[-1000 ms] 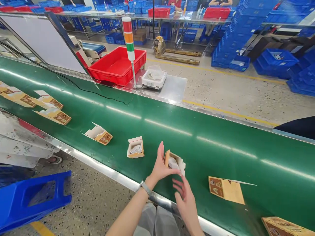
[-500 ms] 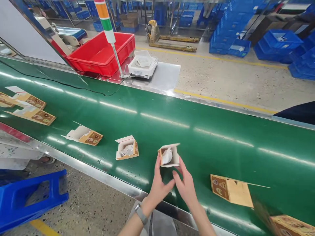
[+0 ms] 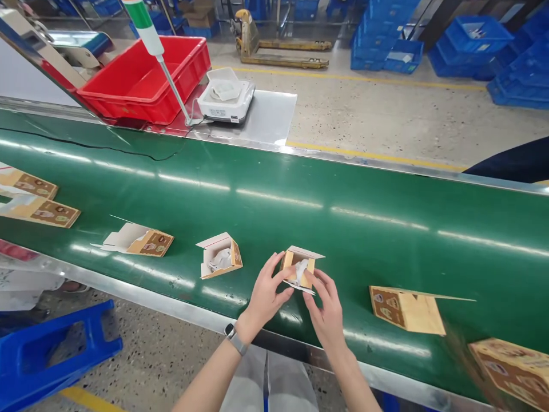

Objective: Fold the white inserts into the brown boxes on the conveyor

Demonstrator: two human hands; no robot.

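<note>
A small tan carton (image 3: 300, 268) with open white flaps and a white item inside stands on the green conveyor belt (image 3: 343, 229). My left hand (image 3: 263, 294) grips its left side with thumb and fingers. My right hand (image 3: 328, 312) pinches the lower right flap. To the left lies another open carton (image 3: 219, 256) with a white item in it, then a flattened open one (image 3: 137, 240). A closed tan carton (image 3: 405, 309) lies to the right.
More cartons lie at the belt's far left (image 3: 38, 209) and lower right (image 3: 512, 360). Behind the belt are a red bin (image 3: 146, 80), a signal-light pole (image 3: 165, 71) and a white scale (image 3: 225, 100). A blue stool (image 3: 51, 355) stands on the floor at lower left.
My view has tilted down and the cartons have drifted along the belt. Both hands closed in on the small carton, which was tilted toward me and now stands with its flaps open.
</note>
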